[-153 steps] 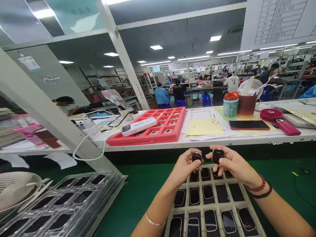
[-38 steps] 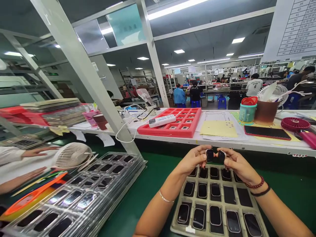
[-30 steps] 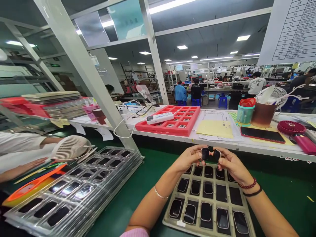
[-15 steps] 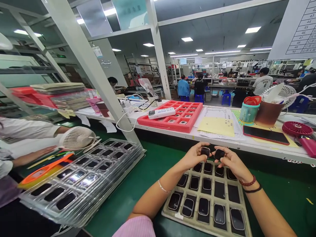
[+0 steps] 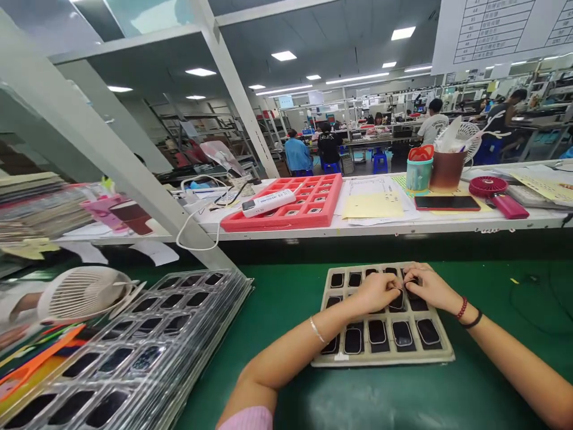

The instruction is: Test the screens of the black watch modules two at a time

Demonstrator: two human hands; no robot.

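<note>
A beige tray (image 5: 380,359) of compartments lies on the green bench, with smartwatch bodies with dark screens, such as this smartwatch (image 5: 402,334), in its pockets. Over the tray's right part, my left hand (image 5: 379,292) pinches a smartwatch (image 5: 396,300) by its edge, at a pocket in the second row. Close beside it, my right hand (image 5: 427,288) has its fingers closed at a back-row pocket, around another smartwatch that they largely cover. Whether either watch rests fully on its pocket floor is hidden.
A stack of clear trays (image 5: 179,352) with dark screens stands left. Beyond it are a white fan (image 5: 85,292) and a co-worker's blurred hand. The shelf ahead bears a red foam tray (image 5: 277,224), papers (image 5: 373,205), a phone (image 5: 447,203) and cups. A white post (image 5: 147,185) slants at left.
Both hands have lowered from above the tray's far edge, bringing the two smartwatches down to its right-hand pockets. The view has turned right, and the tray now sits straighter.
</note>
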